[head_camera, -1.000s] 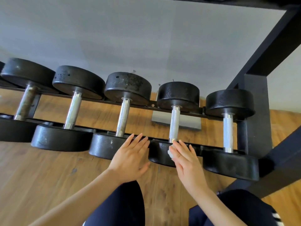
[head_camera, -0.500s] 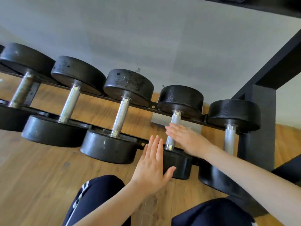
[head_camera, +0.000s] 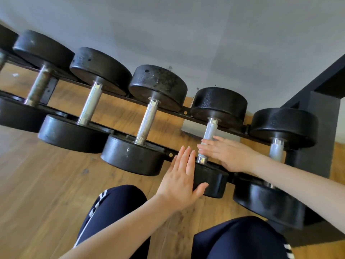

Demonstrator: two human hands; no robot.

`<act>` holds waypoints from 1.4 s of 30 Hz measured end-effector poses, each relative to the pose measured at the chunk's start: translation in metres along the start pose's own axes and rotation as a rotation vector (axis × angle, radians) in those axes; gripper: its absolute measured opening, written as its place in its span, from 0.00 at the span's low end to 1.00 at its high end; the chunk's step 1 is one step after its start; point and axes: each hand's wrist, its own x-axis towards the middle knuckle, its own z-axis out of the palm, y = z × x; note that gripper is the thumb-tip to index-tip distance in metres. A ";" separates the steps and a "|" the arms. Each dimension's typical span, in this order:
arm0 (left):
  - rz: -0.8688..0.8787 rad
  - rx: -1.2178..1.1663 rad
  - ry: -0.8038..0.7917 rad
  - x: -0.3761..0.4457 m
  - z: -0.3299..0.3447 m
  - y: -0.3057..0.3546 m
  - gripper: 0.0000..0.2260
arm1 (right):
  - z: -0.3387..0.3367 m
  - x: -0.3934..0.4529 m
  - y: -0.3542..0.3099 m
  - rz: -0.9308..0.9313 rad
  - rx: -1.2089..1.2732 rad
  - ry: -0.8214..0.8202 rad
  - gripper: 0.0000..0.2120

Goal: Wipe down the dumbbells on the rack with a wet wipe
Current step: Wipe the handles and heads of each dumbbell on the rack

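Several black dumbbells with metal handles lie in a row on a low black rack (head_camera: 184, 113). My left hand (head_camera: 182, 180) rests flat, fingers straight, against the left side of the near head (head_camera: 214, 181) of the second dumbbell from the right. My right hand (head_camera: 229, 154) reaches in from the right. Its straight fingers lie across that dumbbell's knurled handle (head_camera: 210, 130). A pale scrap shows at its fingertips; whether it is the wet wipe I cannot tell. The far head (head_camera: 220, 105) sits on the back rail.
The rightmost dumbbell (head_camera: 283, 126) lies just right of my right forearm, beside the rack's black upright (head_camera: 317, 137). A larger dumbbell (head_camera: 147, 120) is close on the left. Wooden floor lies beneath, a grey wall behind. My knees (head_camera: 115, 208) are in dark trousers below.
My right hand rose from the dumbbell's near head onto its handle. My left hand shifted right from the neighbouring dumbbell's head to this one's near head. The view tilted.
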 end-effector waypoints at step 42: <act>0.069 0.026 0.166 0.003 0.020 -0.009 0.42 | 0.012 0.026 -0.003 0.215 0.174 0.098 0.18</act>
